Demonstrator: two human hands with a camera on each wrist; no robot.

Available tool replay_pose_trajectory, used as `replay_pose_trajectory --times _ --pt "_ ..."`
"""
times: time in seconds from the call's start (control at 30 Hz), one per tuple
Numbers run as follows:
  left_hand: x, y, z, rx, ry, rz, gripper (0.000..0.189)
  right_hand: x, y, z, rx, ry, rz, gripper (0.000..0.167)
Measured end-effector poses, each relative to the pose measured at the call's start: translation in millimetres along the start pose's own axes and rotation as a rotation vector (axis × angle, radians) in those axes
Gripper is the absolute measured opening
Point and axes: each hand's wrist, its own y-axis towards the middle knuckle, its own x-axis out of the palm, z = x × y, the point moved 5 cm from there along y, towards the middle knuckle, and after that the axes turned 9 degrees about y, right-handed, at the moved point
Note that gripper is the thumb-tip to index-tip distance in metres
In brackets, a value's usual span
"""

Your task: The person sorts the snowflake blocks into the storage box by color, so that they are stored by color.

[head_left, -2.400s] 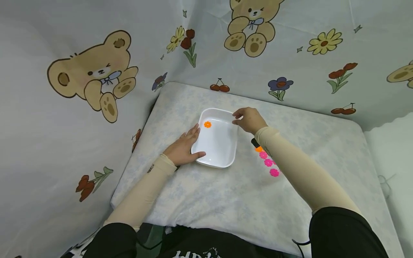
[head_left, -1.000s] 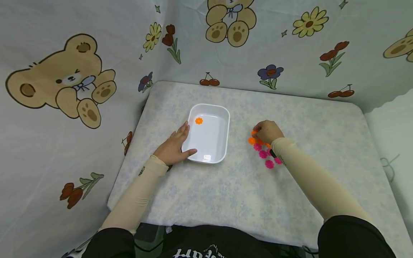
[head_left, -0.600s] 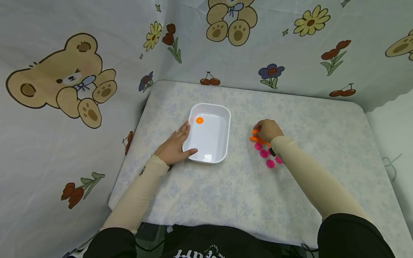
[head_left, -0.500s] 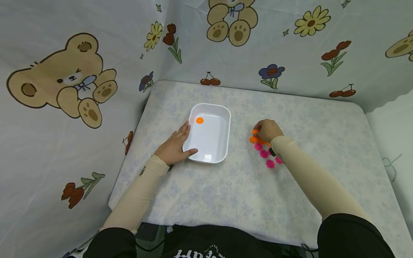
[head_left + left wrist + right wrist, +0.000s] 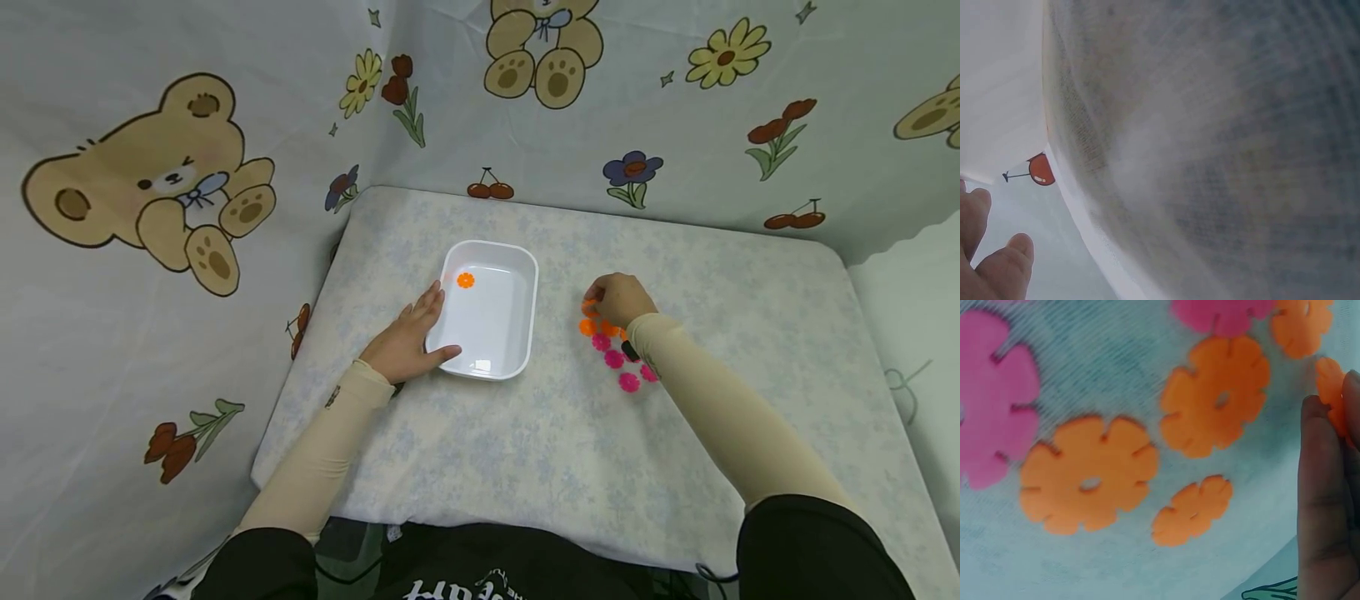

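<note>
My left hand [image 5: 406, 343] rests at the left side of the white tray [image 5: 534, 287], fingers spread and thumb over its near left rim. An orange notched flower-shaped disc [image 5: 466, 280] lies inside the tray near its far left corner. To the right of the tray, my right hand [image 5: 621, 300] pinches another orange disc [image 5: 1329, 387] between thumb and finger. Beneath and beside that hand lie several orange discs [image 5: 588, 327] and several pink discs [image 5: 629, 382]; the wrist and sleeve partly cover the group. The left wrist view shows mostly blurred tablecloth and fingertips [image 5: 1007, 269].
A pale patterned cloth covers the table [image 5: 480, 467]. Behind it and on the left hang white curtains [image 5: 420, 92] printed with bears and flowers. A thin cord [image 5: 907, 392] shows at the far right.
My right hand has moved from the tray's right rim to the disc group and now holds an orange disc, lately shifting slightly left. The left hand stays at the tray. The head view has shifted.
</note>
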Motion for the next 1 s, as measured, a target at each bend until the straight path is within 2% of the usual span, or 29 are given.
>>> replay_pose_trajectory --times 0.57,0.77,1.0 --pt "0.8 1.0 -3.1 0.0 0.012 0.001 0.106 16.5 9.1 -31.8 -0.022 0.035 -0.038 0.02" --pt "0.6 2.4 -2.2 0.013 0.023 0.002 0.106 23.4 11.4 -41.6 -0.03 0.029 -0.038 0.02" --pt "0.9 1.6 -3.2 -0.002 0.012 -0.006 0.104 29.0 15.4 -52.6 -0.052 -0.011 -0.036 0.02"
